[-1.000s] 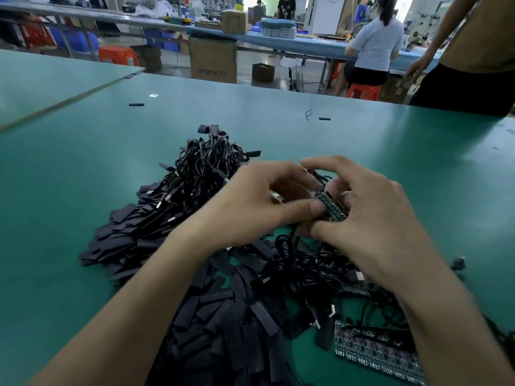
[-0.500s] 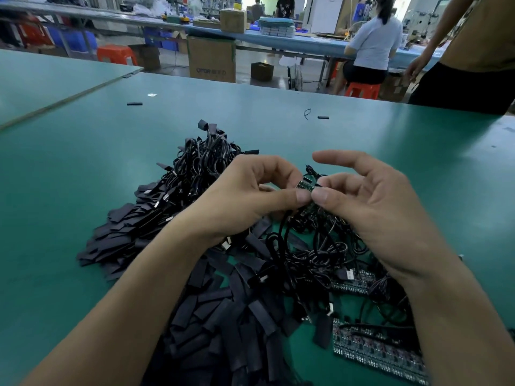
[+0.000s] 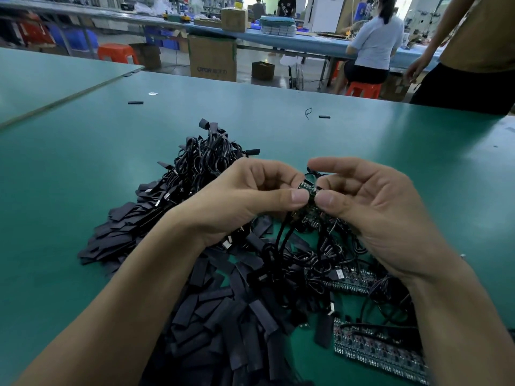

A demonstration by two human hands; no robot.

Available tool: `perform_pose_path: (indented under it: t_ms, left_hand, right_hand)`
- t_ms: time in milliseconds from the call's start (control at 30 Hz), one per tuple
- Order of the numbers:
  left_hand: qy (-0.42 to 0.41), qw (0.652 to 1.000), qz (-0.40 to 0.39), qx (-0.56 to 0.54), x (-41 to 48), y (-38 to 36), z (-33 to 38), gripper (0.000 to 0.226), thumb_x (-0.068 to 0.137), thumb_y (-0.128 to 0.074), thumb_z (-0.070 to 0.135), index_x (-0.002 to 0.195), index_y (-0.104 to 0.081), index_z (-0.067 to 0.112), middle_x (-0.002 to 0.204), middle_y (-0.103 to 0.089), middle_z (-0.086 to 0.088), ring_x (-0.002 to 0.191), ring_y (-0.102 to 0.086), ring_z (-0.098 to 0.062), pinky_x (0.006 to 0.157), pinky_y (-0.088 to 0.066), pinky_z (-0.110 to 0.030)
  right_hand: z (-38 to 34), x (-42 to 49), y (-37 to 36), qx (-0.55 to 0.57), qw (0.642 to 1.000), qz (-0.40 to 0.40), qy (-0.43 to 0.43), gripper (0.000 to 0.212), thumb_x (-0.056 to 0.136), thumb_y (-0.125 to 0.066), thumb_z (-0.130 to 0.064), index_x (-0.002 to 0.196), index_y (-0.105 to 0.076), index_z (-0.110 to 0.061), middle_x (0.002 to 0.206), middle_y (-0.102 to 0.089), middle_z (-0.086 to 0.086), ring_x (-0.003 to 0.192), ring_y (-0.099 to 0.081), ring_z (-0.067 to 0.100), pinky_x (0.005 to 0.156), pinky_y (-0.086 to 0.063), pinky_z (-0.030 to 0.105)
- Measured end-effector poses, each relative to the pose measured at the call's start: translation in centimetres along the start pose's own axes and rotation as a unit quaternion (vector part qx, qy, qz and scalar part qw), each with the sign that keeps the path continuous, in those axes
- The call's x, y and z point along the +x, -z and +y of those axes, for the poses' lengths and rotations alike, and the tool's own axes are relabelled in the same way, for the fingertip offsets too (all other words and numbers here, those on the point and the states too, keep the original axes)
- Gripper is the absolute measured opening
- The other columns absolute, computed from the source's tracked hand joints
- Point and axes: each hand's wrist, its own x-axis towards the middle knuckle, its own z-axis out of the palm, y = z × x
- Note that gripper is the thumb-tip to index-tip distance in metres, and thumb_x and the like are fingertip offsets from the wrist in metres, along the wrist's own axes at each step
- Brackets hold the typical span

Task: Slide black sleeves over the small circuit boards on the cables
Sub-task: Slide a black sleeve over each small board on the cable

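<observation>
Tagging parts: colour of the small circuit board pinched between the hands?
The small circuit board looks dark green, head view.

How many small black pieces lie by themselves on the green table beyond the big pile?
2: one black piece far left, a second black piece far right beside a curled wire. More may be hidden.

a large brown cardboard box (image 3: 213, 58) stands on the pale grey floor (image 3: 245, 79), just beyond the far edge of a broad green-topped work table (image 3: 362, 140). left of the box are an orange plastic stool (image 3: 117, 51) and blue plastic crates (image 3: 72, 37). right of the box sits a small dark carton (image 3: 262, 70). behind the box runs a long blue-topped bench (image 3: 315, 43) carrying a smaller cardboard box (image 3: 234, 19). far right of the box, a person in a pale shirt (image 3: 374, 45) sits at that bench on a second orange stool (image 3: 362, 89).
</observation>
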Motion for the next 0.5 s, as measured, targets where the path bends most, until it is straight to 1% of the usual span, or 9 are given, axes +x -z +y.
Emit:
perform_pose_path:
  t_ms: [100, 167, 200, 300, 333, 400, 433, 467, 500]
  left_hand:
    - [0.004, 0.999, -0.025, -0.036, 0.0, -0.1, -0.1, 0.006, 0.084, -0.068, 0.010, 0.082, -0.072, 0.014, 0.075, -0.061, -0.002, 0.067, -0.054, -0.009, 0.066, -0.046, -0.017]
    - [0.000, 0.997, -0.032, -0.064, 0.1, 0.0, 0.0, 0.004, 0.085, -0.068, 0.015, 0.084, -0.072, 0.014, 0.077, -0.066, 0.001, 0.070, -0.060, -0.010, 0.069, -0.052, -0.020]
    - [-0.005, 0.997, -0.028, -0.075, 0.1, 0.1, 0.1, 0.005, 0.085, -0.068, 0.017, 0.083, -0.072, 0.015, 0.078, -0.066, 0.001, 0.071, -0.062, -0.011, 0.072, -0.055, -0.023]
    - [-0.030, 0.992, 0.015, -0.123, 0.2, 0.6, 0.4, 0.005, 0.085, -0.067, 0.024, 0.082, -0.069, 0.021, 0.081, -0.067, 0.003, 0.077, -0.066, -0.011, 0.078, -0.059, -0.034]
    - [-0.043, 0.988, 0.037, -0.146, 0.2, 0.8, 0.5, 0.004, 0.085, -0.067, 0.026, 0.083, -0.069, 0.023, 0.082, -0.068, 0.003, 0.078, -0.067, -0.012, 0.076, -0.060, -0.035]
    - [-0.071, 0.980, 0.088, -0.166, 0.3, 1.1, 0.6, 0.002, 0.087, -0.067, 0.028, 0.085, -0.068, 0.028, 0.080, -0.068, 0.004, 0.067, -0.065, -0.011, 0.065, -0.057, -0.029]
    - [-0.081, 0.978, 0.117, -0.151, 0.3, 1.1, 0.7, 0.003, 0.088, -0.067, 0.029, 0.085, -0.068, 0.030, 0.078, -0.067, 0.005, 0.059, -0.059, -0.008, 0.059, -0.052, -0.023]
    - [-0.086, 0.978, 0.144, -0.124, 0.4, 1.2, 0.7, 0.006, 0.090, -0.067, 0.029, 0.085, -0.068, 0.032, 0.075, -0.065, 0.006, 0.052, -0.052, -0.006, 0.053, -0.046, -0.019]
    - [-0.088, 0.978, 0.166, -0.093, 0.4, 1.2, 0.7, 0.008, 0.090, -0.067, 0.029, 0.084, -0.068, 0.034, 0.073, -0.064, 0.007, 0.048, -0.045, -0.004, 0.049, -0.041, -0.016]
  right_hand:
    - [-0.2, 0.0, 0.0, 0.015, 1.000, -0.025, -0.001, 0.040, 0.068, -0.088, -0.026, 0.107, -0.077, -0.026, 0.086, -0.071, 0.001, 0.081, -0.066, 0.011, 0.077, -0.054, 0.020]
    - [-0.4, -0.1, -0.2, 0.022, 0.999, -0.027, 0.002, 0.037, 0.069, -0.086, -0.028, 0.105, -0.077, -0.026, 0.086, -0.071, 0.001, 0.082, -0.066, 0.012, 0.078, -0.054, 0.020]
    - [-0.5, -0.1, -0.1, 0.020, 1.000, -0.012, 0.004, 0.034, 0.069, -0.087, -0.027, 0.102, -0.077, -0.027, 0.085, -0.071, 0.000, 0.081, -0.066, 0.010, 0.078, -0.054, 0.020]
    - [-1.2, -0.2, 0.8, 0.032, 0.997, 0.073, -0.004, 0.020, 0.072, -0.074, -0.025, 0.091, -0.079, -0.029, 0.085, -0.072, -0.007, 0.081, -0.065, 0.004, 0.077, -0.053, 0.017]
    - [-1.4, -0.2, 1.3, 0.042, 0.993, 0.110, -0.011, 0.018, 0.075, -0.070, -0.020, 0.088, -0.080, -0.027, 0.084, -0.072, -0.007, 0.081, -0.065, 0.004, 0.076, -0.053, 0.017]
    - [-1.6, -0.1, 2.1, 0.025, 0.977, 0.211, -0.025, 0.020, 0.083, -0.065, -0.009, 0.083, -0.078, -0.024, 0.084, -0.072, -0.008, 0.082, -0.064, 0.004, 0.079, -0.054, 0.022]
    - [-1.4, 0.0, 2.4, -0.026, 0.961, 0.274, -0.028, 0.026, 0.088, -0.063, -0.004, 0.082, -0.076, -0.025, 0.084, -0.071, -0.009, 0.081, -0.062, 0.003, 0.082, -0.053, 0.025]
    - [-1.3, 0.0, 2.7, -0.110, 0.937, 0.331, -0.029, 0.030, 0.093, -0.061, -0.002, 0.082, -0.073, -0.028, 0.085, -0.069, -0.010, 0.078, -0.060, 0.001, 0.081, -0.051, 0.026]
    - [-1.0, 0.0, 2.9, -0.205, 0.907, 0.366, -0.027, 0.031, 0.096, -0.059, -0.004, 0.084, -0.071, -0.030, 0.086, -0.067, -0.011, 0.073, -0.059, 0.001, 0.077, -0.050, 0.027]
